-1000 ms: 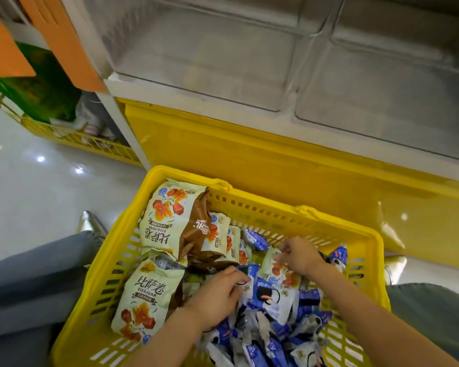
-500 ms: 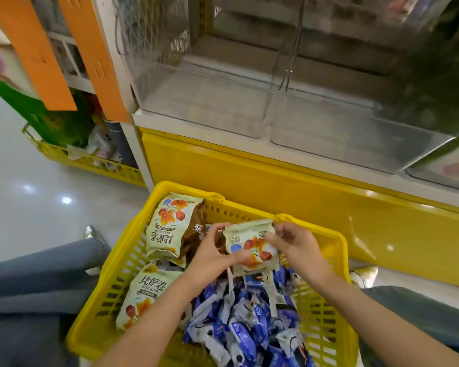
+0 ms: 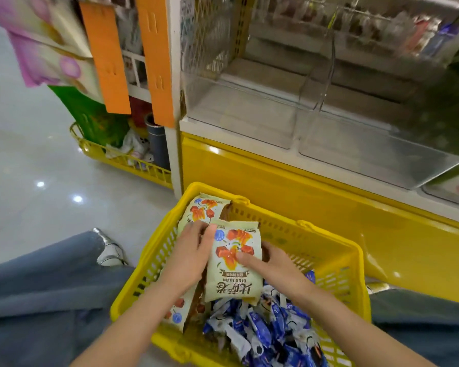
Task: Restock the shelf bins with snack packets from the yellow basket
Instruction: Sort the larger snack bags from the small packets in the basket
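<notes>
Regripped, left hand (image 3: 191, 258) and right hand (image 3: 276, 263) clamp cream packet (image 3: 232, 283) edges over yellow basket (image 3: 326, 235).

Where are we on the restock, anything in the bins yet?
Nothing looks done: I see no packets in the two clear shelf bins. In hand: the left hand and right hand both hold one cream packet over the yellow basket. Left to do: other cream bags and a heap of blue packets lie in the basket.
</notes>
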The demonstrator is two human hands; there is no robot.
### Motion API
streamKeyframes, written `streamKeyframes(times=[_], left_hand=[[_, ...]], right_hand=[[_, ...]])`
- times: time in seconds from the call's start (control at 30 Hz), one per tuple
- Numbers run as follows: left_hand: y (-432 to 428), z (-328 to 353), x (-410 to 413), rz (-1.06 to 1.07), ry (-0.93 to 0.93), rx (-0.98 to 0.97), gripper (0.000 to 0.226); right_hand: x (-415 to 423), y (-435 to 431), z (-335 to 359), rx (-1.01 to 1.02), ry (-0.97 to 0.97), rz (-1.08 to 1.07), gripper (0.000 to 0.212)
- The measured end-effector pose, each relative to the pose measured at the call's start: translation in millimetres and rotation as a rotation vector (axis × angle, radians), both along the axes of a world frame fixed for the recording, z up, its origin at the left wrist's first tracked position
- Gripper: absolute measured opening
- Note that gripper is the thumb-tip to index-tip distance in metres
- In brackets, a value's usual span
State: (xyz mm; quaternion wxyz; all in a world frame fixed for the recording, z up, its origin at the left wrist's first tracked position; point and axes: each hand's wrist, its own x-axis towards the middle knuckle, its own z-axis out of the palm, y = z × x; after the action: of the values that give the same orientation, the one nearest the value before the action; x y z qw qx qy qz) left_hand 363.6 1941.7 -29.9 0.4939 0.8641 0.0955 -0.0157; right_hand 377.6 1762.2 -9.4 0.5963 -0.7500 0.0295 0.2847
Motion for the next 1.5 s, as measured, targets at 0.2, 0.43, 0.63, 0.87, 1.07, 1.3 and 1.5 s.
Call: streamKeyframes(times=[0.2, 0.43, 0.63, 0.87, 1.07, 1.3, 1.5], left_hand=[[88.7, -38.5, -31.1, 0.052, 0.053, 0.371, 0.031], [95.3, -63.6, -47.5, 0.067, 0.245, 0.149, 0.038], [87.8, -55.6, -44.2, 0.107, 0.263, 0.453, 0.035], [37.7, -14.5, -30.3, 0.042, -0.258, 0.479, 0.027], [-43.3, -53.9, -27.4, -0.417, 0.000, 0.401, 0.033], [-74.9, -125.5, -24.7, -0.568, 0.616, 0.530, 0.061], [-67.1, -135.0, 10.6, -0.630, 0.474, 0.613, 0.047]], right_hand=[[-16.7, 56.7, -28.1, -0.011, 0.232, 0.023, 0.040], [-40.9, 100.7, -69.6, -0.188, 0.239, 0.220, 0.035], [-32.5, 79.4, -74.0, -0.593, -0.094, 0.528, 0.065], [-29.3, -10.2, -76.2, -0.824, -0.368, 0.494, 0.056], [-43.7, -62.4, -97.9, -0.938, -0.232, 0.960, 0.071], [-29.7, -106.6, -119.2, -1.054, -0.178, 0.619, 0.057], [-2.6, -125.5, -134.7, -0.973, -0.212, 0.349, 0.040]])
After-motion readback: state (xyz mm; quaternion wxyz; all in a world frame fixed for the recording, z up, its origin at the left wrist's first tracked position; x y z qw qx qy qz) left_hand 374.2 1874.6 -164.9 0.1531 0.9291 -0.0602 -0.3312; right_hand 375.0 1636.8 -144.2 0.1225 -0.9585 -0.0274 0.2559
